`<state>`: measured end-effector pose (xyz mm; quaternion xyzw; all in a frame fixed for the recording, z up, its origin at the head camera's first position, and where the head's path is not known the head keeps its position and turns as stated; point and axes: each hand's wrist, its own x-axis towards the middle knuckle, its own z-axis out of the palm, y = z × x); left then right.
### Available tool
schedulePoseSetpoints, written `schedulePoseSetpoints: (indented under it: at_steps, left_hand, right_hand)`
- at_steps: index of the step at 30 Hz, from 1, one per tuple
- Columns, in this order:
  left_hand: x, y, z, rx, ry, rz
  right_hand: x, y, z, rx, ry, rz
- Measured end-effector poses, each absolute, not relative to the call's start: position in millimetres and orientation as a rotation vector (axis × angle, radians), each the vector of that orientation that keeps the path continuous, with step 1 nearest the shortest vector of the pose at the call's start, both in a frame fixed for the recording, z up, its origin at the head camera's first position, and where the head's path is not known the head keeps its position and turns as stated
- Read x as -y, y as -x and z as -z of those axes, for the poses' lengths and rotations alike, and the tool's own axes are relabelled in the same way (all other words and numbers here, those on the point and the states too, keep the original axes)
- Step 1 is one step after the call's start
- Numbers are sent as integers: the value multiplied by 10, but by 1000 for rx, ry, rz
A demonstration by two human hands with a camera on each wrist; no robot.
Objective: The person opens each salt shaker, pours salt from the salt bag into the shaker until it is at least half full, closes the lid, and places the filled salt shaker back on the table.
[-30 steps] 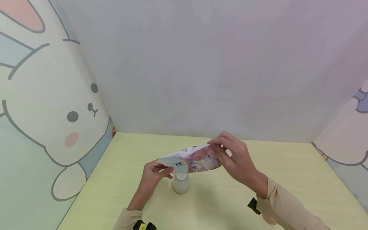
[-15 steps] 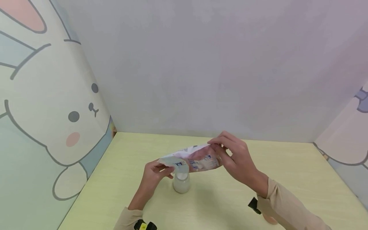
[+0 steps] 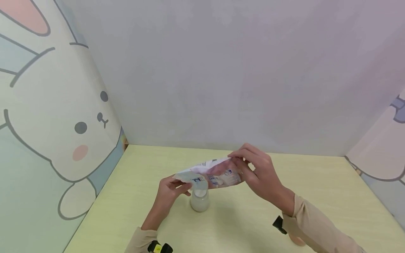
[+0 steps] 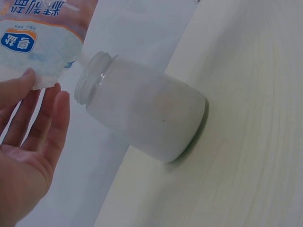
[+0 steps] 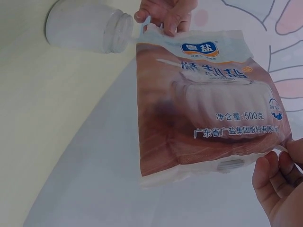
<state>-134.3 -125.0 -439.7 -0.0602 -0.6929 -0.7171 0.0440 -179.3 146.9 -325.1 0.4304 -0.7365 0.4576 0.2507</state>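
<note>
A salt bag (image 3: 224, 178), pink-brown and white with blue lettering, is held tilted above the table between both hands. My left hand (image 3: 167, 192) pinches its torn, open end, thumb on the printed face in the left wrist view. At the bag's opposite end, my right hand (image 3: 261, 172) pinches a corner, seen also in the right wrist view. Right under the open end stands a clear glass jar (image 4: 149, 111), upright and lidless, with white salt filling its body. A faint whitish streak (image 5: 135, 40) lies between the bag's opening and the jar's mouth.
The pale yellow-green wooden table (image 3: 316, 196) meets a grey wall (image 3: 234, 77) at the back. Rabbit-print panels (image 3: 63, 116) border its sides. A small pinkish round thing (image 3: 296, 241) lies partly hidden beneath the right sleeve.
</note>
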Motion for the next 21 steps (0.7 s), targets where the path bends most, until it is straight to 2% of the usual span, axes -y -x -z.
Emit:
schedulePoseSetpoints:
  at_steps: [21]
  left_hand:
    - [1257, 1347, 4405, 2122, 189, 2184]
  right_hand:
    - [-1455, 1803, 3257, 1983, -1179, -1254]
